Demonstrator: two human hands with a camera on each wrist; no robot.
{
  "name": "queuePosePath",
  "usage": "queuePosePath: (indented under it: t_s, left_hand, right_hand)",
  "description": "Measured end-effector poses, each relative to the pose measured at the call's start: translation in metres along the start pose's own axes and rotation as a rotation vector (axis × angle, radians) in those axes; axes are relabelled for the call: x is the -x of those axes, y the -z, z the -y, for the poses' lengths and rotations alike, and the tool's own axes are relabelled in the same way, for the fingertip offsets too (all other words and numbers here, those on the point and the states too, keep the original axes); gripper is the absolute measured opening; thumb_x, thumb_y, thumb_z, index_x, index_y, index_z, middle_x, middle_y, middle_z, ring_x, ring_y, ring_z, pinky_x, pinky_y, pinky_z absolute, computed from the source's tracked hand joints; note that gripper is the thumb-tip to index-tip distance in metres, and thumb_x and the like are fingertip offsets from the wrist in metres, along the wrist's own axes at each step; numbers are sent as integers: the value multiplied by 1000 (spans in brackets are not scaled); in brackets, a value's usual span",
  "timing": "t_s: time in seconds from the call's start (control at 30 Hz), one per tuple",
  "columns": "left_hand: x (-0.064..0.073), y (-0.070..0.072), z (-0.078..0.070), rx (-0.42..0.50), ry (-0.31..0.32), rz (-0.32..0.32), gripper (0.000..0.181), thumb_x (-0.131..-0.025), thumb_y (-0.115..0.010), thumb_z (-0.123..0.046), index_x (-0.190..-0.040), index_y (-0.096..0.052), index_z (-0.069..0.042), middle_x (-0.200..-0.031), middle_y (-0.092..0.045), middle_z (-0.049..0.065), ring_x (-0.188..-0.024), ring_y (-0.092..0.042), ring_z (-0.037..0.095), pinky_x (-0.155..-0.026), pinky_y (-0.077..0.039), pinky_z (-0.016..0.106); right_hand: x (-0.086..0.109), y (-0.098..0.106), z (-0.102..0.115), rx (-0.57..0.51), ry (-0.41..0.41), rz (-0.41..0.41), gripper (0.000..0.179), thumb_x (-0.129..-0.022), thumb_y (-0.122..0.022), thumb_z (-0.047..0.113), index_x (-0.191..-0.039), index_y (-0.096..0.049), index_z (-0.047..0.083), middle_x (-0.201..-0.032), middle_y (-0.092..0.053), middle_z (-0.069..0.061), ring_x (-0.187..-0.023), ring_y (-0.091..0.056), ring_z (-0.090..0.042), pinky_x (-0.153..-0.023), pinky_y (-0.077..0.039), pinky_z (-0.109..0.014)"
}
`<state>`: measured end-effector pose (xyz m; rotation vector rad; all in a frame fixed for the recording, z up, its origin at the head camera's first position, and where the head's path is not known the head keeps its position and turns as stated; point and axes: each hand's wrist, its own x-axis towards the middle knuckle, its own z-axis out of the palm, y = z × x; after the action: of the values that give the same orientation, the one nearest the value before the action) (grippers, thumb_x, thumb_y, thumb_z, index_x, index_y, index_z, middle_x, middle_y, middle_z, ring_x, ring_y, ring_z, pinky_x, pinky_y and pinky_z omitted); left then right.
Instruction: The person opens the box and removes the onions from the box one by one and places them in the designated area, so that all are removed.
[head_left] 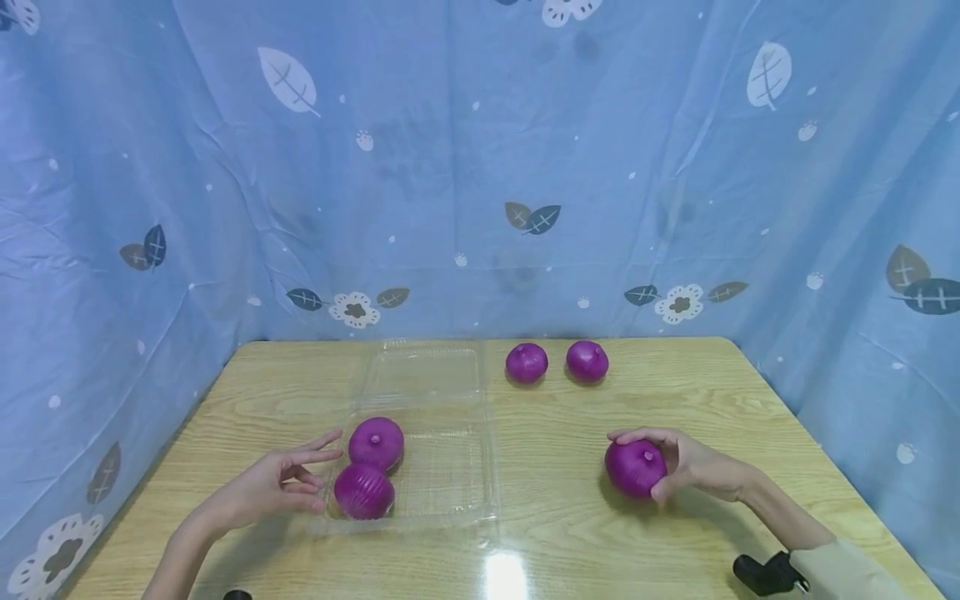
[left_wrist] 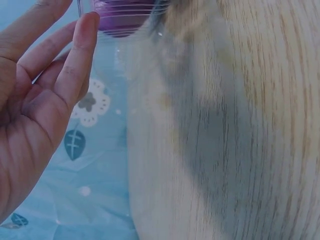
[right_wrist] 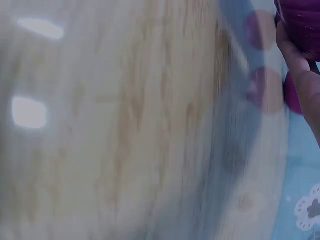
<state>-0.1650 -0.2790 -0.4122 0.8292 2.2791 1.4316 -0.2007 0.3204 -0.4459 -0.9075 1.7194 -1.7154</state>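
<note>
Two purple onions, one behind (head_left: 377,443) and one in front (head_left: 364,492), sit in the left half of a clear plastic clamshell box (head_left: 491,475) whose lid (head_left: 423,375) lies folded back. My left hand (head_left: 277,483) is at the box's left side with its fingers spread and nothing held; in the left wrist view its fingertips (left_wrist: 87,30) are close to the clear wall. Whether they touch it I cannot tell. Over the right part of the table, my right hand (head_left: 686,462) grips another purple onion (head_left: 633,468) between thumb and fingers. Only part of that onion (right_wrist: 302,25) shows in the right wrist view.
Two more purple onions, one left (head_left: 527,363) and one right (head_left: 587,361), stand near the back edge of the wooden table (head_left: 555,517). A black object (head_left: 765,575) is by the right forearm. Blue patterned cloth (head_left: 465,167) hangs behind and at both sides.
</note>
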Motion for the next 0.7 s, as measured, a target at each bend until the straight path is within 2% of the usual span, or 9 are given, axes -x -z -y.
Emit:
queuePosePath:
  t_s: [0.1, 0.17, 0.27, 0.4, 0.5, 0.7]
  left_hand:
    - [0, 0, 0, -6, 2, 1, 67, -85, -70, -8, -140, -37, 11, -149, -27, -28, -95, -61, 14, -82, -55, 25]
    - [0, 0, 1, -12, 4, -2, 66, -85, -70, -8, -140, -38, 11, -149, -27, -29, -94, -61, 15, -82, -55, 25]
    - [-1, 0, 1, -13, 8, -6, 68, -85, -71, -9, -140, -37, 11, -147, -28, -31, -93, -61, 15, -81, -55, 26]
    - [-2, 0, 1, -8, 0, -5, 67, -85, -71, -9, -139, -38, 12, -147, -28, -31, -92, -62, 15, -81, -55, 26]
    - [-2, -1, 1, -1, -8, 0, 66, -85, -70, -8, -139, -38, 13, -146, -28, -32, -91, -62, 16, -81, -55, 26]
    - [-2, -1, 1, 6, -11, 3, 66, -85, -70, -8, -138, -38, 14, -146, -28, -33, -91, -62, 17, -81, -55, 26]
  right_hand:
    - [1, 9, -2, 12, -11, -12, 68, -78, -63, -17, -140, -38, -7, -148, -41, -7, -126, -47, -15, -94, -51, -38]
    - [1, 16, -3, 15, -14, -19, 69, -79, -62, -17, -142, -35, -6, -147, -42, -2, -124, -49, -17, -84, -56, -43]
    - [2, 27, -3, 16, -50, -71, 69, -81, -60, -16, -143, -34, -3, -143, -45, 2, -118, -52, -19, -71, -58, -47]
    - [6, 41, -4, 76, -92, -177, 64, -82, -61, -11, -142, -40, 2, -134, -50, 8, -115, -53, -13, -80, -57, -38]
    - [8, 50, -6, 93, -115, -232, 62, -83, -62, -8, -141, -44, 6, -131, -52, 10, -115, -52, -8, -92, -51, -30]
    - [4, 70, -8, 79, -133, -299, 63, -85, -61, -9, -143, -43, 7, -130, -53, 10, -115, -53, -8, -92, -51, -28]
